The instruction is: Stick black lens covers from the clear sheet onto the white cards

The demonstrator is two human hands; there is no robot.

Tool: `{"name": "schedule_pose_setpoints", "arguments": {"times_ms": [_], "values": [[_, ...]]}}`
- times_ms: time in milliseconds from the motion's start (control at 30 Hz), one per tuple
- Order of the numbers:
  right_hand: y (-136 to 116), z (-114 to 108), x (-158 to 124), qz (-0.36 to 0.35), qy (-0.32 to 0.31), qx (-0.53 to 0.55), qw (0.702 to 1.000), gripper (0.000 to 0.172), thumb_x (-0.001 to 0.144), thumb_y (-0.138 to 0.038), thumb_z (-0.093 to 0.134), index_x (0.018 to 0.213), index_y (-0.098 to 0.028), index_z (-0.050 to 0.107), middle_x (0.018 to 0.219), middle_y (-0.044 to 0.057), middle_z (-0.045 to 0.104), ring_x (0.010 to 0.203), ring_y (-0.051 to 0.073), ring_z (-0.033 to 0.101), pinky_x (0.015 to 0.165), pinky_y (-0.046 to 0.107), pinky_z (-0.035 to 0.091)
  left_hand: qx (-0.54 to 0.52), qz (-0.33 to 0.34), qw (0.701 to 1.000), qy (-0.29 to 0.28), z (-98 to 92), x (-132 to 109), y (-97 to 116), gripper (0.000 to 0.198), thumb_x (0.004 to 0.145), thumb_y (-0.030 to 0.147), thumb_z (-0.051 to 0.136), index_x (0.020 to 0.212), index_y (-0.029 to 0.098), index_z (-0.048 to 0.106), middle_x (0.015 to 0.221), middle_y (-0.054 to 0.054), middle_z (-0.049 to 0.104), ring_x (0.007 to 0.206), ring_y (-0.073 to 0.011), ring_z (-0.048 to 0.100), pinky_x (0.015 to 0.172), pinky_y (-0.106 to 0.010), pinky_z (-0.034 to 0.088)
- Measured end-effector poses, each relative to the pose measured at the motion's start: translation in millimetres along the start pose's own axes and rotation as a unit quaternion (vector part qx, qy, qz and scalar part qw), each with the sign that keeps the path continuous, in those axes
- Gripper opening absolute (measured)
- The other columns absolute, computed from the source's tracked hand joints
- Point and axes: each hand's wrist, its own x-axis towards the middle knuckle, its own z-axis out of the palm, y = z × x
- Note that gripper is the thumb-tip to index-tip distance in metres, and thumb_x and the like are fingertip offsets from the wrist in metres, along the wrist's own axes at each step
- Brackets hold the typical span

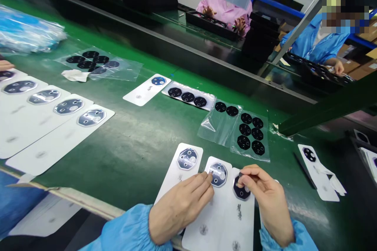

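Note:
In the head view, my left hand (pixel 184 206) lies over the white phone back covers, fingers stretched out and the tips at the silver octagonal camera plate (pixel 218 176) of the middle cover (pixel 203 223). My right hand (pixel 269 200) is closed, thumb and index finger pinched at the dark octagonal camera plate (pixel 242 193) on the right cover (pixel 246 219). A small dark bit shows at those fingertips, too small to name. Left of these, another white cover (pixel 169 182) carries a silver octagonal plate (pixel 187 158) and is partly under my left hand.
Clear plastic sheets (pixel 216 127) of black octagonal pieces lie ahead, near a white strip (pixel 188 96) and a single cover (pixel 144 94). More covers (pixel 59 137) overlap at left. A cover (pixel 319 180) and thin black stick (pixel 304 170) lie right, near a green post (pixel 330 100). Co-workers sit opposite.

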Motion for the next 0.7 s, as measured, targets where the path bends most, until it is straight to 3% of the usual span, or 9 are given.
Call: {"name": "schedule_pose_setpoints", "arguments": {"times_ms": [133, 300, 433, 533, 700], "values": [[-5, 12, 2, 0.014, -0.045, -0.037, 0.998, 0.020, 0.075, -0.036, 0.066, 0.084, -0.018, 0.065, 0.080, 0.002, 0.059, 0.069, 0.014, 0.061, 0.065, 0.026, 0.052, 0.004, -0.003, 1.000, -0.010, 0.0, 2, 1, 0.037, 0.090, 0.001, 0.022, 0.088, 0.008, 0.059, 0.099, -0.012, 0.068, 0.090, -0.0198, 0.063, 0.082, -0.030, 0.051], [-5, 33, 10, -0.100, -0.092, -0.188, 0.973, 0.009, 0.083, -0.024, 0.054, 0.081, -0.019, 0.061, 0.081, 0.002, 0.058, 0.070, 0.013, 0.058, 0.063, 0.024, 0.049, 0.000, -0.012, 1.000, -0.008, -2.9, 6, 2, 0.039, 0.090, 0.002, 0.021, 0.085, 0.009, 0.059, 0.097, -0.012, 0.068, 0.088, -0.0201, 0.064, 0.080, -0.030, 0.052], [-5, 41, 14, -0.175, -0.101, -0.285, 0.937, 0.010, 0.085, -0.013, 0.049, 0.084, -0.020, 0.057, 0.079, 0.001, 0.058, 0.069, 0.013, 0.055, 0.064, 0.024, 0.046, 0.000, -0.015, 1.000, -0.008, -2.2, 5, 3, 0.037, 0.090, 0.001, 0.023, 0.086, 0.008, 0.059, 0.097, -0.013, 0.068, 0.088, -0.0210, 0.064, 0.080, -0.030, 0.052], [-5, 41, 15, -0.220, -0.098, -0.321, 0.916, 0.013, 0.087, -0.012, 0.048, 0.081, -0.020, 0.056, 0.084, 0.003, 0.053, 0.078, 0.015, 0.052, 0.067, 0.026, 0.044, -0.003, -0.016, 1.000, -0.003, -1.6, 4, 3, 0.036, 0.089, 0.000, 0.024, 0.086, 0.007, 0.059, 0.095, -0.013, 0.068, 0.086, -0.0206, 0.064, 0.080, -0.030, 0.052], [-3, 44, 15, -0.250, -0.068, -0.362, 0.896, 0.016, 0.086, -0.008, 0.048, 0.080, -0.020, 0.056, 0.089, 0.004, 0.043, 0.085, 0.018, 0.044, 0.072, 0.031, 0.043, -0.013, -0.017, 1.000, 0.006, -2.2, 3, 2, 0.035, 0.089, 0.001, 0.025, 0.083, 0.008, 0.059, 0.091, -0.013, 0.067, 0.085, -0.0198, 0.063, 0.080, -0.030, 0.051]]}}
